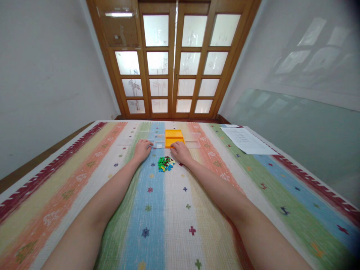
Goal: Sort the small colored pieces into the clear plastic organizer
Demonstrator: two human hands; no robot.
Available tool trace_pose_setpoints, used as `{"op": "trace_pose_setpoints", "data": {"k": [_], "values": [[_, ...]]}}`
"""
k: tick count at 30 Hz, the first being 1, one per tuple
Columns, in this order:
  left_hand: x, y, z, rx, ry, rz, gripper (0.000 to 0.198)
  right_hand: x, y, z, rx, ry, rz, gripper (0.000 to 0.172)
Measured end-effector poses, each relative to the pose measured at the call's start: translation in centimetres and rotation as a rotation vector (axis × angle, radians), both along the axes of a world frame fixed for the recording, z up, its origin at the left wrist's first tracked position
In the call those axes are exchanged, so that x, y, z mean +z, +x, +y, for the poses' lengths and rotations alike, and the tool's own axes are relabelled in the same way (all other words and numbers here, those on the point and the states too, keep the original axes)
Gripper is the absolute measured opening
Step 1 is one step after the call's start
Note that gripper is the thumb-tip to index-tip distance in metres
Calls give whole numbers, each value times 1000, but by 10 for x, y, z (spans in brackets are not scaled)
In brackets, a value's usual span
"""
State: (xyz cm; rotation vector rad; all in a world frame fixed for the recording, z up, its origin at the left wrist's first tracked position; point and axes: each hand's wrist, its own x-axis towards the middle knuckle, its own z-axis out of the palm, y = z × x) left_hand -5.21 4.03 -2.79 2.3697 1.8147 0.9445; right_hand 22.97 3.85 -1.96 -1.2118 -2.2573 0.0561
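Note:
A small pile of tiny building bricks (165, 164), mostly green with some blue, yellow, dark red and cream ones, lies loose on the cloth between my forearms. Beyond it is an orange divided box (174, 134). My right hand (180, 152) rests at the front edge of this box, its fingertips reaching over or against the near compartment. Beside a clear plastic container (159, 141), left of the orange box, my left hand (143, 150) lies on the cloth with fingers loosely extended and nothing visible in them. Another clear container (193, 140) sits right of the orange box.
A striped tablecloth (149, 217) covers the table. Printed paper sheets (246, 140) lie near the far right edge. A glass panel (298, 138) leans along the right wall, and wooden glazed doors (173, 82) stand behind the table.

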Motion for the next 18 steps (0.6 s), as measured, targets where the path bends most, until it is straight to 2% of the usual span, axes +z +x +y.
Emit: {"op": "trace_pose_setpoints", "data": {"k": [18], "values": [[0,0,-1,-46,6,-37,22,3,0,-2,3,-23,-2,19]]}}
